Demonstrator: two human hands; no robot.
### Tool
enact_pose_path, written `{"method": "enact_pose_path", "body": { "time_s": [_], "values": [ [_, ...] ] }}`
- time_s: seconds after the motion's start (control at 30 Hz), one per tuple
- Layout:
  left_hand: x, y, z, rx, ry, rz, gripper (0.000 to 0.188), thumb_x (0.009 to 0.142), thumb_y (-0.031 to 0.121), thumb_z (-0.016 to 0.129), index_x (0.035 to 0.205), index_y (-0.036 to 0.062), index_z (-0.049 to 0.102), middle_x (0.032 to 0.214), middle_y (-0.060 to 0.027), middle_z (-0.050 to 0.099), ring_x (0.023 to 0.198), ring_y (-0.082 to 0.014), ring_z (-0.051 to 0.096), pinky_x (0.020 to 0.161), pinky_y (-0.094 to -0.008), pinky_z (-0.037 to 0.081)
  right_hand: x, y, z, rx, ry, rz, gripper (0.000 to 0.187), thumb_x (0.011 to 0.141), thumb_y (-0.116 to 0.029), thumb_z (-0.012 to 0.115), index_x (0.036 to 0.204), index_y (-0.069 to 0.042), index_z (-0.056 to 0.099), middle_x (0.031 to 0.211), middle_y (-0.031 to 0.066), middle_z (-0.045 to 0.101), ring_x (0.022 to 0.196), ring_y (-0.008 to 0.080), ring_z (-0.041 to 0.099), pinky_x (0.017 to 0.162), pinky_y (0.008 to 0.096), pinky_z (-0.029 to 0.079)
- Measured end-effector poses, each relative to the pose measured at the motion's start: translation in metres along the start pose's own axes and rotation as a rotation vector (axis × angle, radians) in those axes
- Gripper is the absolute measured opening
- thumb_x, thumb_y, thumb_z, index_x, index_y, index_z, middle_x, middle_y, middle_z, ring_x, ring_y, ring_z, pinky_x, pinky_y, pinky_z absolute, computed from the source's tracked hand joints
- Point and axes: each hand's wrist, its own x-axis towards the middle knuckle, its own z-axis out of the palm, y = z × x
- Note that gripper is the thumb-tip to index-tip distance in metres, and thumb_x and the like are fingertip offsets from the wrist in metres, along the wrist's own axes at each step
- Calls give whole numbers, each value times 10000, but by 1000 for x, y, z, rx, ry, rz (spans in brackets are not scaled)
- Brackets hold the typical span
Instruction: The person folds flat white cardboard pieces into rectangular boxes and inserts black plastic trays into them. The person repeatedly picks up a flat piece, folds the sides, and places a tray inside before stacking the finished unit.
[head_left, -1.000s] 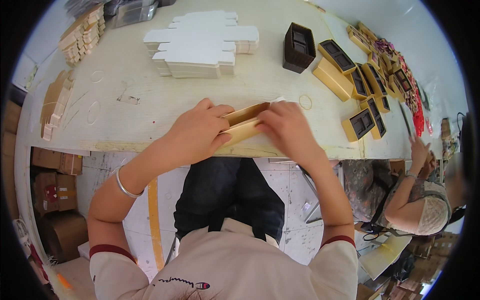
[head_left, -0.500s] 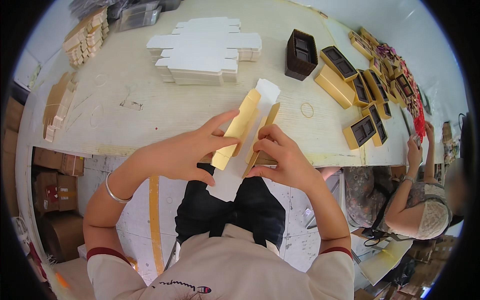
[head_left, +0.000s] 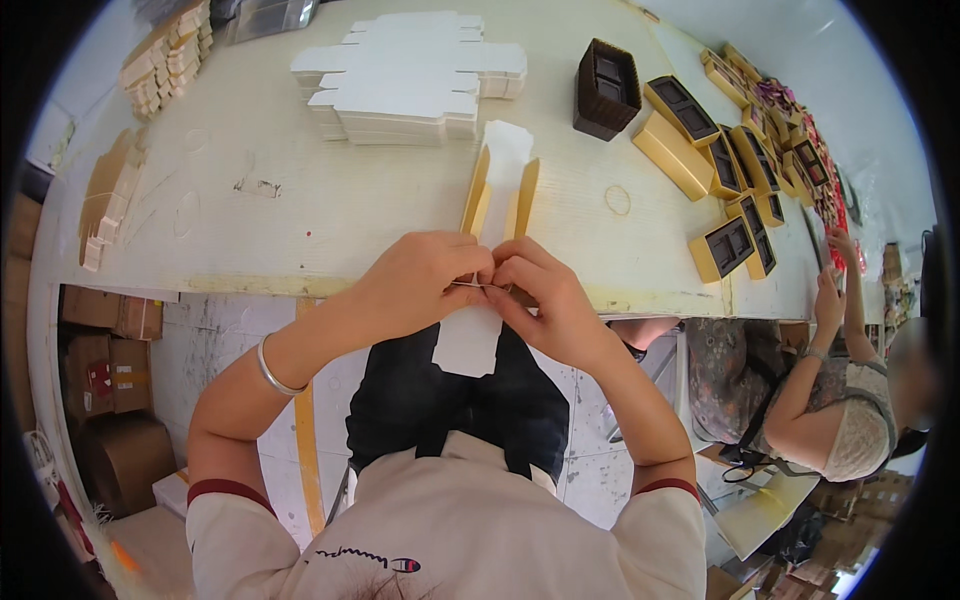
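Note:
A partly folded gift box [head_left: 507, 155], white inside and gold outside, lies at the table's front edge with its two long sides raised. Its near white flap hangs over the edge above my lap. My left hand [head_left: 420, 275] and my right hand [head_left: 545, 300] meet at the box's near end. Both are closed, thumbs and fingertips pinching the small end flaps together in the middle. My fingers partly cover those flaps. Beyond the box stands a stack of flat white box blanks [head_left: 410, 75].
A stack of dark brown plastic trays [head_left: 607, 90] stands right of the blanks. Several gold boxes with brown inserts [head_left: 722, 248] lie farther right, past a rubber band [head_left: 617, 200]. Folded cartons [head_left: 112, 195] sit at left. Another person [head_left: 830, 410] works at the right.
Both hands have come together from the box's raised sides to its near end. The near end flaps are now pinched inward, and the box has turned straighter.

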Motion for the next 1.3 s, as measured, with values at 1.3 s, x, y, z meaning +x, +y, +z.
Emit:
{"method": "enact_pose_path", "body": {
  "time_s": [1.3],
  "values": [
    [17,21,-14,-120,-134,-383,313,905,100,561,1192,25,461,840,-158,606,756,-267,595,695,-349,463,-2,-7,11,-654,381,-378,343,693,-29,719,1018,8,614,1015,126,551,837,274,569,709,364,477]
  ]
}}
